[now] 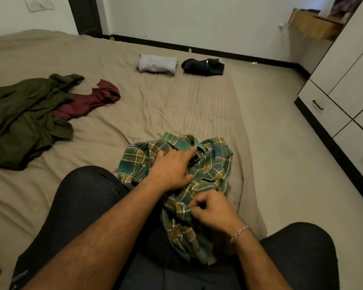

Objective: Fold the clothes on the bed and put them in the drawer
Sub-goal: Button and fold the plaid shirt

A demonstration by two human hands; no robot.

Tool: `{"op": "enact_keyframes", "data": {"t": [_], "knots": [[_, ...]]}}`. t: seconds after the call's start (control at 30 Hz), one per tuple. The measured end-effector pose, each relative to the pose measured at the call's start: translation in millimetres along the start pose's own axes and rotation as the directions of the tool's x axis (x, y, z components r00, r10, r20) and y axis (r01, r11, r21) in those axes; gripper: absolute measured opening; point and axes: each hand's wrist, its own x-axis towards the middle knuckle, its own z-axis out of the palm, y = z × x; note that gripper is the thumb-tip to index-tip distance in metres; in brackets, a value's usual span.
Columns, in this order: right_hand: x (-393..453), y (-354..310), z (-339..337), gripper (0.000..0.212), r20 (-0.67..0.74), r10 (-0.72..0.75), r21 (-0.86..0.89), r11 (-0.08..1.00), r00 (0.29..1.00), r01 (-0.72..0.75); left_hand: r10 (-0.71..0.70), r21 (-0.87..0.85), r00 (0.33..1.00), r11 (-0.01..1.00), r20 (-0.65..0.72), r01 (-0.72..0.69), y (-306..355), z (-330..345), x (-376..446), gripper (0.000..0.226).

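A crumpled shirt (210, 164) lies on the bed (176, 101) before the person's knees, a jacket (23, 120) far left, two folded garments (156, 64) behind, and drawers (331, 114) right.

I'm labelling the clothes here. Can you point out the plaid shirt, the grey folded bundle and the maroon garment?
plaid shirt (215, 162): head view, on its crumpled right part.
grey folded bundle (156, 63): head view, on its top middle.
maroon garment (92, 101): head view, on its middle.

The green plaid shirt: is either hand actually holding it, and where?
The right hand pinches a fold of the crumpled green plaid flannel shirt at its near edge. The left hand rests on top with fingers extended, near the collar.
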Motion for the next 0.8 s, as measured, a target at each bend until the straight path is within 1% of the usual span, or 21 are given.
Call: {"op": "enact_keyframes", "data": {"t": [0.03,0.07,0.1,0.17,0.2,0.23,0.27,0.3,0.37,0.4,0.43,0.47,0.5,0.53,0.57,0.6,0.63,0.67,0.73,0.77,0.8], "knots": [[-3,3,0,0.016,-0.045,0.011,0.011,1.0,0.999,-0.01,-0.004,0.069,0.998,0.998,0.056,0.0,1,5,-3,0.052],[-5,5,-2,0.014,-0.152,0.023,0.051,0.999,0.988,-0.016,-0.001,0.076,0.998,0.997,0.061,-0.004,2,8,-9,0.032],[-6,8,-5,0.014,-0.292,0.052,0.108,0.994,0.955,-0.021,0.008,0.047,0.999,0.999,0.042,-0.01,3,10,-17,0.018],[-4,8,-15,0.014,-0.541,0.123,0.214,0.977,0.832,-0.005,0.039,0.007,0.999,0.999,0.026,-0.039,5,9,-33,0.009],[1,7,-20,0.01,-0.613,0.148,0.237,0.972,0.776,0.002,0.062,0.006,0.998,0.998,0.033,-0.062,6,7,-40,0.01],[5,8,-22,0.006,-0.648,0.154,0.232,0.973,0.746,0.001,0.078,0.01,0.995,0.997,0.057,-0.078,8,6,-50,0.012],[12,11,-23,0.018,-0.664,0.149,0.204,0.979,0.733,-0.015,0.09,0.019,0.992,0.996,0.088,-0.092,10,5,-58,0.013],[21,16,-22,0.037,-0.655,0.156,0.18,0.983,0.74,-0.048,0.1,0.034,0.986,0.994,0.13,-0.105,13,5,-65,0.015],[41,30,-15,0.074,-0.592,0.227,0.202,0.971,0.774,-0.13,0.07,0.059,0.973,0.995,0.222,-0.085,17,3,-77,0.022],[48,36,-12,0.085,-0.551,0.272,0.253,0.955,0.789,-0.154,0.029,0.061,0.972,0.997,0.235,-0.045,19,3,-80,0.028],[55,42,-10,0.09,-0.505,0.317,0.327,0.931,0.803,-0.162,-0.012,0.045,0.98,0.999,0.2,0.003,20,2,-81,0.034],[60,47,-10,0.084,-0.447,0.34,0.398,0.904,0.827,-0.157,-0.046,0.025,0.994,0.999,0.104,0.043,20,-1,-79,0.037],[62,49,-9,0.07,-0.388,0.334,0.427,0.891,0.859,-0.154,-0.05,0.009,0.998,0.999,-0.047,0.051,21,-2,-73,0.036],[62,48,-9,0.054,-0.354,0.287,0.407,0.904,0.89,-0.13,-0.039,-0.022,0.976,0.999,-0.215,0.036,23,-6,-66,0.033],[60,44,-7,0.044,-0.357,0.217,0.353,0.932,0.908,-0.084,-0.031,-0.093,0.934,0.996,-0.356,-0.002,24,-11,-56,0.028],[57,40,-3,0.043,-0.387,0.131,0.287,0.958,0.913,-0.015,-0.045,-0.2,0.902,0.979,-0.429,-0.046,25,-13,-42,0.025],[53,31,0,0.046,-0.425,0.028,0.219,0.973,0.905,0.073,-0.085,-0.316,0.897,0.947,-0.433,-0.063,23,-15,-25,0.03],[49,24,4,0.051,-0.446,-0.081,0.153,0.974,0.891,0.165,-0.13,-0.416,0.919,0.909,-0.372,-0.039,21,-18,-7,0.045],[43,10,12,0.055,-0.453,-0.256,0.055,0.948,0.854,0.314,-0.2,-0.503,0.966,0.859,-0.162,0.094,16,-19,25,0.079],[40,8,17,0.051,-0.452,-0.296,0.042,0.935,0.841,0.351,-0.211,-0.492,0.974,0.858,-0.077,0.147,14,-17,34,0.081],[37,8,18,0.045,-0.474,-0.307,0.047,0.927,0.825,0.372,-0.208,-0.47,0.978,0.866,-0.024,0.173,12,-16,38,0.069]]}}
